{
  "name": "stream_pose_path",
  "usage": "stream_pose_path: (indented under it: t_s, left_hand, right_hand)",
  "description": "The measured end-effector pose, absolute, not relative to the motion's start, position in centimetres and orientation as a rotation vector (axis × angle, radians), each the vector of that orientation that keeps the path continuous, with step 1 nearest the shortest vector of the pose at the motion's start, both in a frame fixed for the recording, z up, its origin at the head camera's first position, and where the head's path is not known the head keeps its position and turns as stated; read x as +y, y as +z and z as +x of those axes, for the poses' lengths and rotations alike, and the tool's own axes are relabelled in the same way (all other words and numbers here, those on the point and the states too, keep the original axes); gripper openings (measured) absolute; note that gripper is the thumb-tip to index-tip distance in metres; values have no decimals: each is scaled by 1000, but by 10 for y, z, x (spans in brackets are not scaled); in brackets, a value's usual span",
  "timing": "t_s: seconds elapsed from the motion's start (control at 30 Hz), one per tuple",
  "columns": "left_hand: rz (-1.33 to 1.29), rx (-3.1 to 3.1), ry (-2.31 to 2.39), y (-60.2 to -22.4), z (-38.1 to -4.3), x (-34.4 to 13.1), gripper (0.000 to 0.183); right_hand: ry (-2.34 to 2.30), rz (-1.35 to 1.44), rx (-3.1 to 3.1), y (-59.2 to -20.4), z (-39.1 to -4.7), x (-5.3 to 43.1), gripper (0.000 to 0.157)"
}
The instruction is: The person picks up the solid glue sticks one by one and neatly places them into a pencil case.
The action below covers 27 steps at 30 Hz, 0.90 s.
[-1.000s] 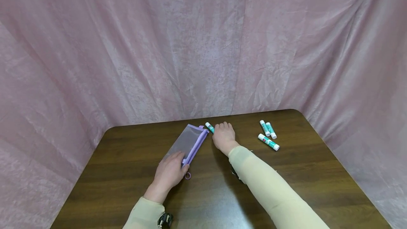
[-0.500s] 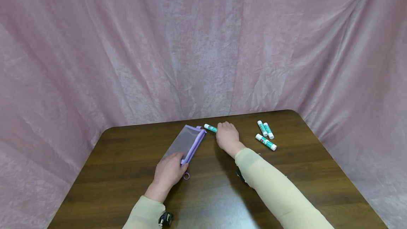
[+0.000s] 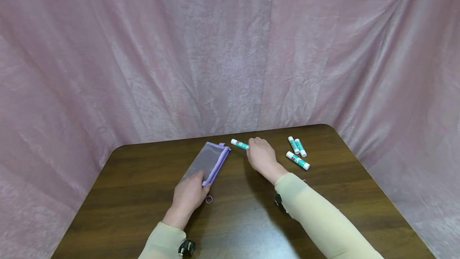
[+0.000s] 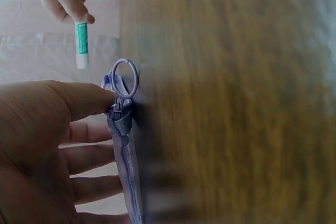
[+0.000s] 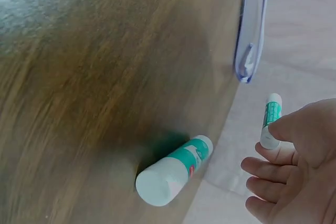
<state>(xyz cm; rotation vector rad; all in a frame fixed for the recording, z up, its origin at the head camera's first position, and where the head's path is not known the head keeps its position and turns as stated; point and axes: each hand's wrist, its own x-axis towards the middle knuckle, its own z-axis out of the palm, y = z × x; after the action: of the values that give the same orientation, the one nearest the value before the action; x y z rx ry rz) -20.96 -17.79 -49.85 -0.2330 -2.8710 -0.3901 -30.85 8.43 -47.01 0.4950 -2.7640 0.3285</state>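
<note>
A flat purple zip pouch (image 3: 206,159) with a see-through mesh face lies on the brown table. My left hand (image 3: 189,193) rests on its near end, thumb by the zipper and the other fingers extended across it. A purple ring (image 4: 126,78) hangs from the zipper pull next to the thumb. My right hand (image 3: 261,155) pinches one end of a white and green glue stick (image 5: 272,114) between thumb and index finger. The stick's other end points left, toward the pouch's far corner. In the right wrist view it is off the table.
Right of my right hand lie more glue sticks: one slanted nearer me (image 3: 298,160), and a pair side by side behind it, the left one (image 3: 293,145) and the right one (image 3: 300,147). A pink curtain (image 3: 215,51) hangs behind the table's far edge.
My right hand has drawn slightly right with the glue stick, which has turned flatter and shows more of its length. My left hand stays on the pouch. The view has shifted a little.
</note>
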Motion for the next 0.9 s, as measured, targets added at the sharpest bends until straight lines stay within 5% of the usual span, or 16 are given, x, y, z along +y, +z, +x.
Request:
stream_pose_path:
  t_s: [0.9]
  left_hand:
    - [-286,-2860,-390,-496,-207,-180,27]
  right_hand:
    - [409,627,-2586,-461,-266,97,20]
